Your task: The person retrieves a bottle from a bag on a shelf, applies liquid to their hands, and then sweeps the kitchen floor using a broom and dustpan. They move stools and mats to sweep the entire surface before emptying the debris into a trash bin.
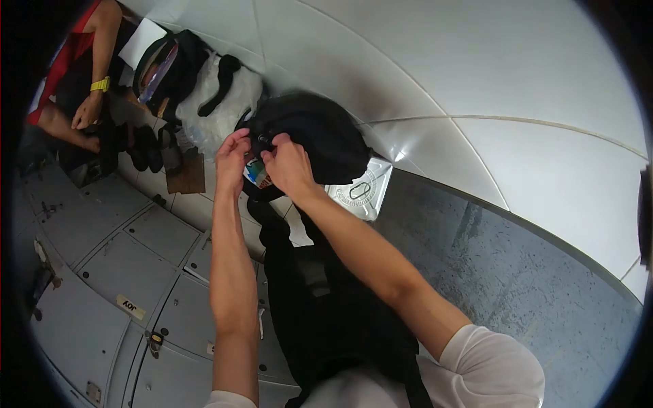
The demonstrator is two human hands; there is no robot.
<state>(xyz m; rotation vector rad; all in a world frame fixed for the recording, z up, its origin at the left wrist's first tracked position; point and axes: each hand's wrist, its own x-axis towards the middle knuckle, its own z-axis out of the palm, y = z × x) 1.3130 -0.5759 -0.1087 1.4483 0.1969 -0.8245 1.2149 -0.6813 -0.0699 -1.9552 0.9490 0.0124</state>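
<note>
A black bag (pixel 316 129) sits against the white tiled wall, with its opening toward me. My left hand (pixel 232 158) has its fingers closed on the bag's left edge. My right hand (pixel 289 165) is curled over the near side of the opening, its fingers closed on the black fabric. Between my hands a colourful packet (pixel 257 173) shows inside the bag; most of it is hidden. A silvery square metal lid (pixel 360 190) with embossed markings lies beside the bag, close to my right wrist.
Grey lockers (pixel 136 265) stand along the left. Beyond the bag are a clear plastic bag (pixel 221 102) and another open black bag (pixel 170 71). Dark shoes (pixel 146 146) lie near a brown board (pixel 186 173). Another person's arm (pixel 102 61) with a yellow watch is at upper left.
</note>
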